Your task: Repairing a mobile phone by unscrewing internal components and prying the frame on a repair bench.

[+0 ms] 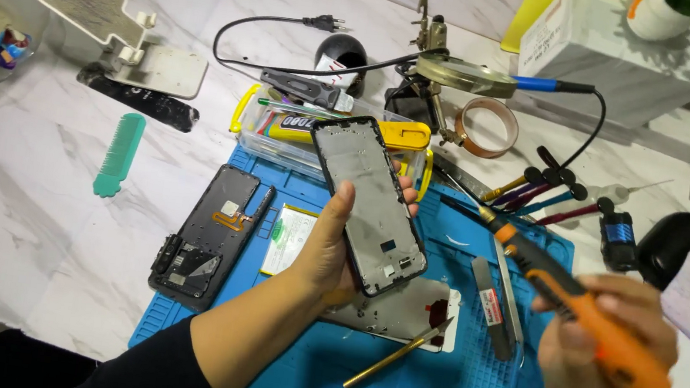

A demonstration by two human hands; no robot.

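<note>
My left hand (330,245) holds a phone frame (368,206) tilted up above the blue work mat (427,380), thumb on its left edge, bare inner side facing me. My right hand (604,335) grips an orange-handled screwdriver (569,300), its tip pointing up-left toward the frame's right side without touching it. Below the frame on the mat lies a white panel (400,315) with a brass-handled knife (395,354) across it. A black phone back (208,234) rests at the mat's left edge, and a battery (291,240) beside it.
A plastic parts box (283,129) with yellow clips, a magnifier stand (456,76), a copper tape roll (486,128) and several screwdrivers (538,191) lie behind. A green comb (117,153) and white phone stand (112,21) sit left. Tweezers and a metal tool (498,305) lie on the mat.
</note>
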